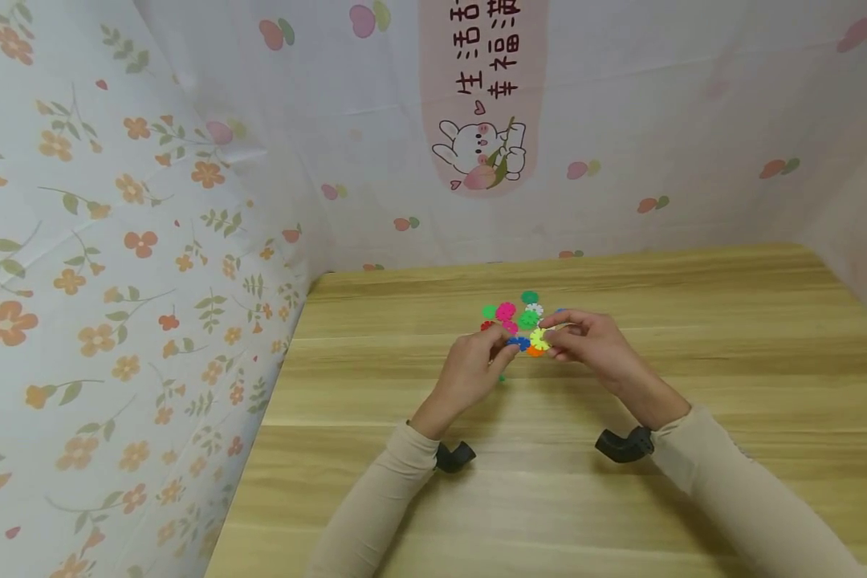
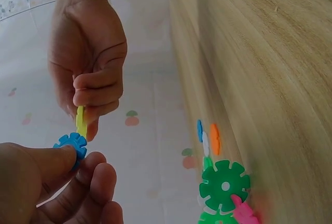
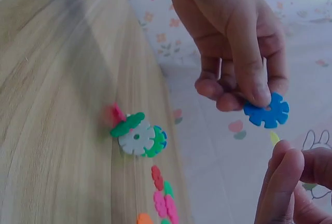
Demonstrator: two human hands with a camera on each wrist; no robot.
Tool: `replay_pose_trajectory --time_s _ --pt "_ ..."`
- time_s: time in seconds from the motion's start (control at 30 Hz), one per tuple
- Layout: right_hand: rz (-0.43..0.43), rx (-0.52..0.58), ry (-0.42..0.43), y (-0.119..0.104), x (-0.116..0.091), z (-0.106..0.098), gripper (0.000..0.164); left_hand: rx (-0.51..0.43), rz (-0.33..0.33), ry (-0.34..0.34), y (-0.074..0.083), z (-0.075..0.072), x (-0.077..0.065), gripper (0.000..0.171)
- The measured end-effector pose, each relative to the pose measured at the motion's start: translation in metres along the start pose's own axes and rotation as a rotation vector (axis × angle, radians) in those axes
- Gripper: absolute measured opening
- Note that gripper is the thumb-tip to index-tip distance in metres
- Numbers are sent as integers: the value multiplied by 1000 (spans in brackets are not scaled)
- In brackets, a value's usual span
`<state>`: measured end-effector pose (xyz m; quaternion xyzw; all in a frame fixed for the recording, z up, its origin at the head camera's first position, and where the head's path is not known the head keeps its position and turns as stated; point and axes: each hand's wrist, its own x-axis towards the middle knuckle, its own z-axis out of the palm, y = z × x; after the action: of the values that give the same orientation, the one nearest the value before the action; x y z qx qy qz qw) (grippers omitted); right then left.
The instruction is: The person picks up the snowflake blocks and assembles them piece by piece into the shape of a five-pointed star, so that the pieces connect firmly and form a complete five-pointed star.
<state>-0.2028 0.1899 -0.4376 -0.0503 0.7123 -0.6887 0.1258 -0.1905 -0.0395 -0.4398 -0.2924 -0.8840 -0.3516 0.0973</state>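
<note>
Between thumb and fingers, my left hand (image 1: 470, 368) pinches a blue notched snowflake disc (image 3: 267, 112). My right hand (image 1: 598, 343) pinches a yellow snowflake disc (image 1: 539, 340), which appears edge-on in the left wrist view. Both hands face each other above the table, and the yellow disc's edge comes right up to the blue one's rim. The right fingers hide much of the yellow disc in the right wrist view. Below and behind them lie more snowflake discs, among them a green one (image 1: 529, 319), a pink one (image 1: 506, 311) and an orange one (image 1: 535, 352).
A white disc (image 3: 132, 142) leans in a small cluster with green and pink ones in the right wrist view. Black curved mounts (image 1: 624, 445) sit at both wrists over the wooden table (image 1: 520, 514). Patterned cloth (image 1: 621, 160) hangs behind the table and along its left side.
</note>
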Motion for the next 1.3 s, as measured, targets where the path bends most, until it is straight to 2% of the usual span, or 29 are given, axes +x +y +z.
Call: replay_pose_trajectory --time_s 0.23,0.53,0.87,1.07,1.3 --pt "14 30 8 -4 -2 4 33 58 46 19 1 0 1 10" --pt "14 43 -27 -1 -4 4 34 88 41 29 2 -1 1 11" --pt "17 32 -29 -1 -5 7 31 96 66 31 5 -2 0 11" --pt "28 54 -19 -2 -4 10 27 111 105 76 3 -1 1 12" --pt "-7 56 16 -3 -2 15 28 147 140 144 4 2 4 12"
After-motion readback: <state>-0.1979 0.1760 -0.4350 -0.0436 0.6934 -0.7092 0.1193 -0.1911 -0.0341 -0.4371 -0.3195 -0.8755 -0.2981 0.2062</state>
